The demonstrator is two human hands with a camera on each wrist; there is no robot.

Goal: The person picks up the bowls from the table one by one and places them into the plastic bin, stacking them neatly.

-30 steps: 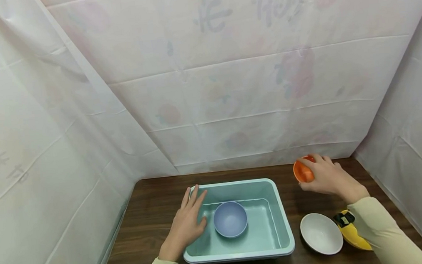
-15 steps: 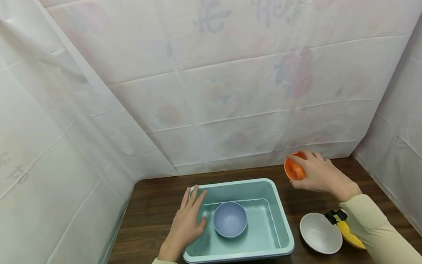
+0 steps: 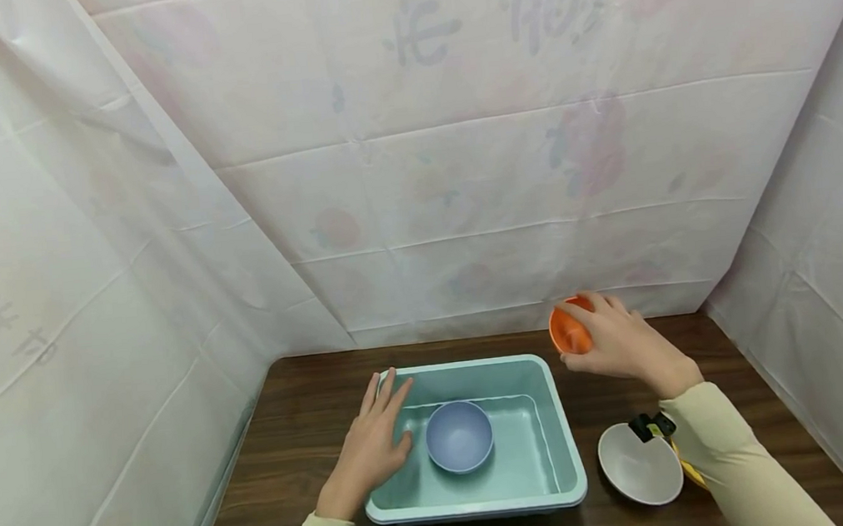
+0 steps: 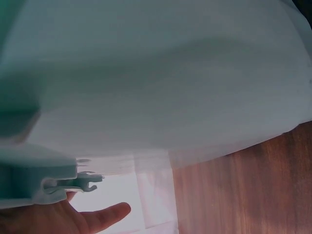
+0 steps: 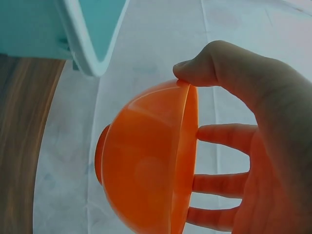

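Fingers of the right hand (image 3: 624,344) are gripping an orange bowl (image 3: 567,330) above the tabletop (image 3: 306,407), while the left hand (image 3: 372,448) is resting flat, fingers straight, on the tub (image 3: 555,418) rim.

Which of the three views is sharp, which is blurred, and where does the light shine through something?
Head view: sharp and evenly lit, with straight lines bowed toward the edges. Left wrist view: so close to the tub that it is a soft, pale blur. Right wrist view: the orange bowl is fairly sharp and glows, tinting the right hand orange, while the background is blurred.
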